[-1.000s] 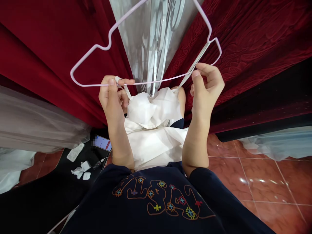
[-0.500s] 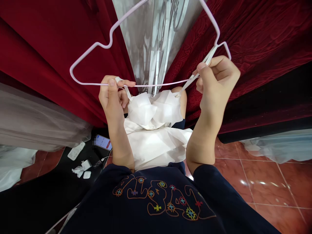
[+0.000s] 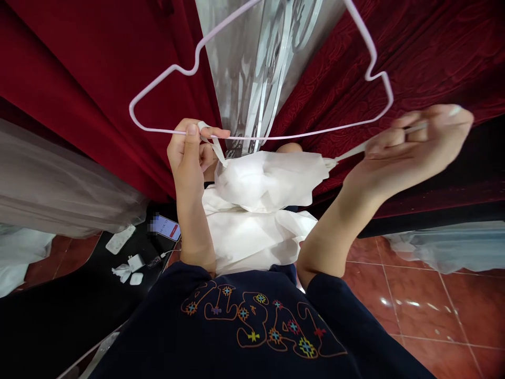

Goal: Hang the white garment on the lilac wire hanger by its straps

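A pale pink clothes hanger point(image 3: 276, 138) is held up in front of me, its top cut off by the upper edge. My left hand point(image 3: 195, 147) pinches its lower bar near the left end, and a white strap point(image 3: 216, 146) loops around a finger there. Those straps belong to a white garment point(image 3: 268, 181) draped over my lap. To the right, my right hand point(image 3: 414, 139) grips the garment's other strap point(image 3: 353, 151), drawn taut and clear of the hanger's right end. Its fingers are slightly blurred.
Red curtains point(image 3: 98, 52) hang on both sides of a sheer grey panel point(image 3: 231, 68). At left, a black surface point(image 3: 79, 305) holds a lit phone point(image 3: 168, 227), a white charger point(image 3: 136, 261) and small white items. Red tiles point(image 3: 418, 305) cover the floor at right.
My right hand has moved right with its strap, which has come away from the hanger's right end. The garment's top is stretched rightward. The hanger sits slightly further right in view.
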Motion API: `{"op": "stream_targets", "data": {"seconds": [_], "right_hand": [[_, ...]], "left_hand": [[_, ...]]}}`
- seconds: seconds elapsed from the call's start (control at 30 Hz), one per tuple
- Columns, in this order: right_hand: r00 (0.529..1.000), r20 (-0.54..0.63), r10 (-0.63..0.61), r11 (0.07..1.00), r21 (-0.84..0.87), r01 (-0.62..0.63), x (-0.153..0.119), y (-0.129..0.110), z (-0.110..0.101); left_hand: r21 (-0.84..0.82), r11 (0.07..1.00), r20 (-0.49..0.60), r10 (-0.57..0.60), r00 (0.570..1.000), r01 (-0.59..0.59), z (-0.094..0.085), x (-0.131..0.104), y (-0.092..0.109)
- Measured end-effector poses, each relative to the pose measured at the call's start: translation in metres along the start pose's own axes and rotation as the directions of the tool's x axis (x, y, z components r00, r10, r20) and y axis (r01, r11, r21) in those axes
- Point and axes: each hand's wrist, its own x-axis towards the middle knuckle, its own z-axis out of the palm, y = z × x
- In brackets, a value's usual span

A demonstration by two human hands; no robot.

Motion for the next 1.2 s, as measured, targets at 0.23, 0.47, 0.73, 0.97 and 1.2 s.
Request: {"op": "stream_targets", "data": {"seconds": [0.23, 0.47, 0.73, 0.97, 1.2], "right_hand": [[0.991, 0.129, -0.042, 0.994, -0.098, 0.055, -0.029, 0.015, 0.051], [0.985, 0.117, -0.130, 0.976, -0.159, 0.148, -0.034, 0.036, 0.039], [0.986, 0.081, -0.147, 0.978, -0.139, 0.157, -0.030, 0.050, 0.032], [0.972, 0.092, -0.214, 0.969, -0.108, 0.223, -0.036, 0.049, 0.047], [0.976, 0.046, -0.211, 0.975, -0.056, 0.214, -0.043, 0.050, 0.047]], "left_hand": [[0.041, 0.997, 0.034, 0.066, 0.997, -0.067, 0.010, -0.005, 0.006], [0.042, 0.996, 0.101, 0.071, 0.992, -0.075, -0.002, -0.010, 0.007], [0.289, 0.819, -0.232, 0.563, 0.793, -0.496, -0.047, 0.008, 0.004], [0.338, 0.773, 0.074, 0.547, 0.834, -0.537, -0.027, 0.005, 0.029], [0.420, 0.810, 0.421, 0.224, 0.879, -0.408, 0.007, 0.024, 0.082]]}}
